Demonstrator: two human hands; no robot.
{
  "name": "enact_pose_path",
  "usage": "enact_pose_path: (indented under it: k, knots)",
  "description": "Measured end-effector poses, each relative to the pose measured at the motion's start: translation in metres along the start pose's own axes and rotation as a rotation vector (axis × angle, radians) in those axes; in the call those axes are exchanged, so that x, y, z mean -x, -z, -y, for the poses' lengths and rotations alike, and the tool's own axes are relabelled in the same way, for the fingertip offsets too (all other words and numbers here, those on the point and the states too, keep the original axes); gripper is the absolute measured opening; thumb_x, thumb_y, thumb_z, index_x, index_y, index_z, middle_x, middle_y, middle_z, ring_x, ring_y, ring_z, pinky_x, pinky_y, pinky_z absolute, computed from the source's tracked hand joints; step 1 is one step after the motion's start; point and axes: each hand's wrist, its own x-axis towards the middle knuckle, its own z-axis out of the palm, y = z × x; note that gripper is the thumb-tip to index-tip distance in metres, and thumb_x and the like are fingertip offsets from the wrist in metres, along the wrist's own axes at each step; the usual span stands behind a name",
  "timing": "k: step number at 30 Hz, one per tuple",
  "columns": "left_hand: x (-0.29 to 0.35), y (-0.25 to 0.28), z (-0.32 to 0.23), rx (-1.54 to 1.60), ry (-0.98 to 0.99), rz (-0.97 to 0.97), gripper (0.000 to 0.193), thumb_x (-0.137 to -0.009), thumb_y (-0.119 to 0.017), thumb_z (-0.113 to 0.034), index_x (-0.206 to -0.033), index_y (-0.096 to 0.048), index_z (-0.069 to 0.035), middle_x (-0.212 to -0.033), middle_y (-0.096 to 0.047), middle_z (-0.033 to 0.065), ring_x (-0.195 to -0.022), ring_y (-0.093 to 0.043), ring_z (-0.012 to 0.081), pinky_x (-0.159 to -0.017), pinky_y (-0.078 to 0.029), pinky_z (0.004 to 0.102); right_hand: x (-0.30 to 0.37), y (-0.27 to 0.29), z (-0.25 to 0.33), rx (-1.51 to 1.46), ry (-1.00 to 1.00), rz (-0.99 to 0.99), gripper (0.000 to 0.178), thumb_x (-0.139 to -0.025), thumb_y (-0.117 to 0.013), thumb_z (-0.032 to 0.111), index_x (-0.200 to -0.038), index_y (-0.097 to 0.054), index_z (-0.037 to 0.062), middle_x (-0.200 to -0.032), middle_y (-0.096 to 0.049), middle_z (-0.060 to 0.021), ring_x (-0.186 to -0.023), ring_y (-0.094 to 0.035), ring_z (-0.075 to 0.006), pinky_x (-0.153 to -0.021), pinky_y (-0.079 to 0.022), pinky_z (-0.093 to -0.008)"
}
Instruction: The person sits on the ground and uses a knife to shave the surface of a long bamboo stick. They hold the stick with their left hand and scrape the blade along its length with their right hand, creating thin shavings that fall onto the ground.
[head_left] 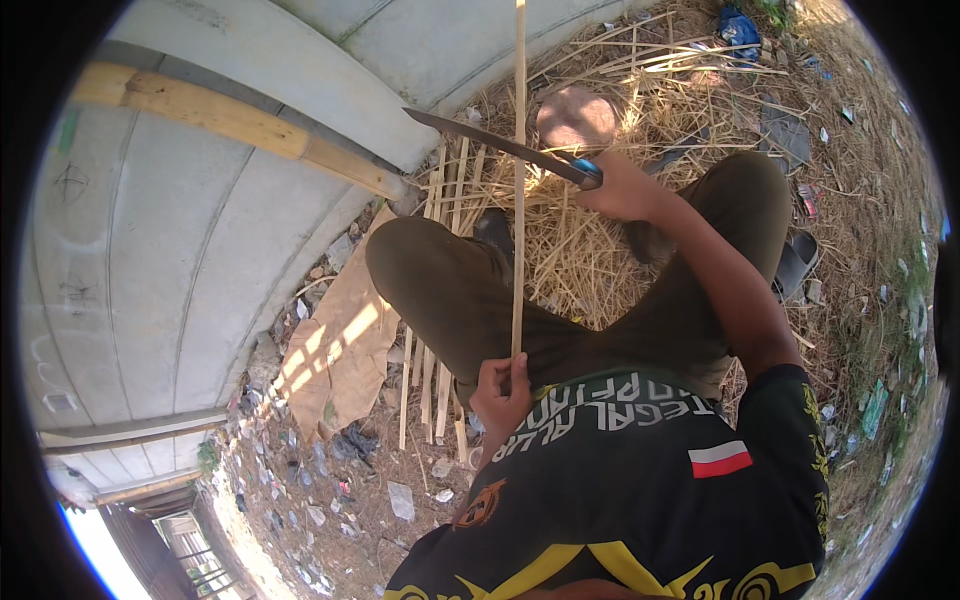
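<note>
My left hand (503, 396), at my waist, pinches the lower end of a long pale strip of bamboo (518, 250). The strip rises away from me past my knees to the far edge of the view. In my closed right hand (622, 188) is a machete (475, 134) with a long dark blade and some blue at the handle. Its blade points to the far left and crosses the strip; I cannot tell whether they touch. Between my legs lies a heap of thin shavings (570, 255), with a round, stump-like block (577, 118) beyond it.
Several cut strips (428, 385) lie beside my left leg, near a brown cardboard sheet (345, 340). A grey panel wall (170, 250) with a bamboo pole (230, 125) stands on the left. More strips (660, 65) lie at the far side. A dark sandal (797, 262) is by my right knee.
</note>
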Motion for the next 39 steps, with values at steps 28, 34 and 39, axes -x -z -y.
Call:
enact_pose_path:
  k: [28,34,39]
  knots:
    - [0.000,0.002,-0.006,-0.053,0.050,0.025,0.024,-0.095,-0.071,-0.019,-0.086,-0.060,0.001,-0.068,-0.067,0.0037,-0.064,-0.055,-0.0003,-0.055,-0.042,0.0181,0.001,0.003,-0.001,-0.920,-0.264,0.165,0.017,-0.076,-0.066,0.001,-0.069,-0.051,0.0026,-0.052,-0.045,-0.0031,-0.044,-0.045,-0.0124,-0.043,-0.036,-0.0288]
    - [-0.001,0.001,-0.006,-0.031,0.068,0.051,0.025,-0.095,-0.071,-0.020,-0.085,-0.060,0.000,-0.065,-0.065,0.0038,-0.060,-0.055,0.0015,-0.055,-0.042,0.0193,0.005,0.000,-0.011,-0.863,-0.342,0.305,0.017,-0.076,-0.065,-0.001,-0.069,-0.050,0.0035,-0.053,-0.046,-0.0023,-0.044,-0.045,-0.0119,-0.044,-0.037,-0.0292]
    - [-0.001,0.000,-0.016,-0.023,0.099,0.030,0.028,-0.095,-0.071,-0.023,-0.086,-0.059,0.001,-0.064,-0.065,0.0046,-0.060,-0.057,0.0027,-0.055,-0.044,0.0202,0.002,-0.002,-0.002,-0.928,-0.270,0.203,0.019,-0.077,-0.065,0.002,-0.066,-0.050,0.0060,-0.054,-0.047,-0.0026,-0.046,-0.048,-0.0134,-0.046,-0.038,-0.0299]
